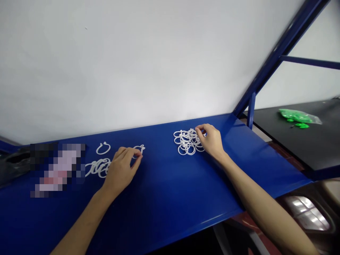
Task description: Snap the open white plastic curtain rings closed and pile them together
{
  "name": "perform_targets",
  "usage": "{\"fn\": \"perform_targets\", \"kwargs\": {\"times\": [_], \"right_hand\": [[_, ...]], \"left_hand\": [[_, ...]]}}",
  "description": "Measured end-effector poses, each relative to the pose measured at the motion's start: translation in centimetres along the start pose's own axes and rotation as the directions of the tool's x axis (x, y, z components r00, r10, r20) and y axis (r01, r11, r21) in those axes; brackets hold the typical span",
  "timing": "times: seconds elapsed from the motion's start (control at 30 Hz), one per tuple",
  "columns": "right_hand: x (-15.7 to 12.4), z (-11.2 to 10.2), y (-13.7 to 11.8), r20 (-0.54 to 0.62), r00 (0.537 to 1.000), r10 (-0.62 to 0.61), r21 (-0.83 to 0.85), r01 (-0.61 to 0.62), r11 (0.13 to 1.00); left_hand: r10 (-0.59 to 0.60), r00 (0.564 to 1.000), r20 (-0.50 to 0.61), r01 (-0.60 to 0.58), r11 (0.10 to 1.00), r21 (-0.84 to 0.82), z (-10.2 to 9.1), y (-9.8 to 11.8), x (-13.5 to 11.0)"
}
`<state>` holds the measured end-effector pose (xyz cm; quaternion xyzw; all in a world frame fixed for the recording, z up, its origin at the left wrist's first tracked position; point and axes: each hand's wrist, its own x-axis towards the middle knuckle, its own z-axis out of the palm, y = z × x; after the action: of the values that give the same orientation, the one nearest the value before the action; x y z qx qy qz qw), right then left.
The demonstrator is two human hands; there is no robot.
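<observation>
My left hand (122, 166) has its thumb and fingertips closed on a white shower curtain ring (142, 148), low over the blue table. One open white ring (103, 148) with knobbed ends lies apart, up and left of that hand. Below it is a loose cluster of white rings (97, 167), partly hidden by the hand. Farther right, my right hand (211, 140) is at the right edge of a pile of white rings (187, 141). Its thumb and forefinger are pinched together at a ring there, and the fingers cover part of the pile.
The blue table (164, 191) runs along a white wall (148, 63). A blurred-out pinkish item (60, 170) and a black bag (16, 164) lie at the left. Blue frame bars (265, 74) rise at the right, beside a black table (313, 141) with a bag of green pieces (297, 116).
</observation>
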<state>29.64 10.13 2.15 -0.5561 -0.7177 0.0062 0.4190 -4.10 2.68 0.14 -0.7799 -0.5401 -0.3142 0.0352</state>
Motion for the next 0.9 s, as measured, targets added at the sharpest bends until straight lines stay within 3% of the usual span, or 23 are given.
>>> {"fn": "perform_targets", "kwargs": {"times": [0.1, 0.17, 0.27, 0.33, 0.4, 0.53, 0.63, 0.7, 0.8, 0.9], "right_hand": [[-0.9, -0.2, -1.8, 0.012, 0.995, -0.099, 0.092, 0.098, 0.991], [-2.0, -0.1, -3.3, 0.079, 0.98, -0.182, 0.193, 0.164, 0.967], [-3.8, 0.3, -5.7, 0.259, 0.909, -0.327, 0.396, 0.209, 0.894], [-4.8, 0.6, -6.9, 0.373, 0.843, -0.386, 0.476, 0.183, 0.86], [-5.4, 1.0, -7.5, 0.445, 0.81, -0.383, 0.509, 0.123, 0.852], [-5.6, 1.5, -7.7, 0.496, 0.827, -0.267, 0.559, -0.069, 0.826], [-5.7, 1.7, -7.6, 0.493, 0.848, -0.192, 0.601, -0.173, 0.781], [-5.9, 1.8, -7.5, 0.476, 0.859, -0.191, 0.618, -0.172, 0.767], [-6.2, 1.9, -7.6, 0.451, 0.854, -0.259, 0.61, -0.083, 0.788], [-6.4, 1.9, -7.6, 0.436, 0.832, -0.343, 0.594, 0.021, 0.805]], "left_hand": [[0.052, 0.998, -0.044, -0.056, 0.993, -0.103, 0.1, 2.1, -0.3], [0.053, 0.997, -0.057, -0.063, 0.98, -0.191, 0.2, 3.8, -0.7], [-0.025, 0.999, -0.033, 0.011, 0.929, -0.369, 0.3, 6.1, -1.2], [-0.13, 0.99, 0.047, 0.135, 0.844, -0.52, 0.3, 7.1, -1.5], [-0.225, 0.963, 0.148, 0.267, 0.719, -0.642, 0.2, 7.4, -1.6], [-0.281, 0.907, 0.315, 0.42, 0.532, -0.735, 0.3, 7.1, -1.3], [-0.303, 0.881, 0.363, 0.473, 0.539, -0.697, 0.4, 6.9, -1.1], [-0.341, 0.868, 0.361, 0.497, 0.569, -0.655, 0.5, 7.0, -1.1], [-0.388, 0.858, 0.338, 0.513, 0.598, -0.616, 0.6, 7.3, -1.1], [-0.368, 0.875, 0.315, 0.484, 0.638, -0.598, 0.7, 7.4, -1.1]]}}
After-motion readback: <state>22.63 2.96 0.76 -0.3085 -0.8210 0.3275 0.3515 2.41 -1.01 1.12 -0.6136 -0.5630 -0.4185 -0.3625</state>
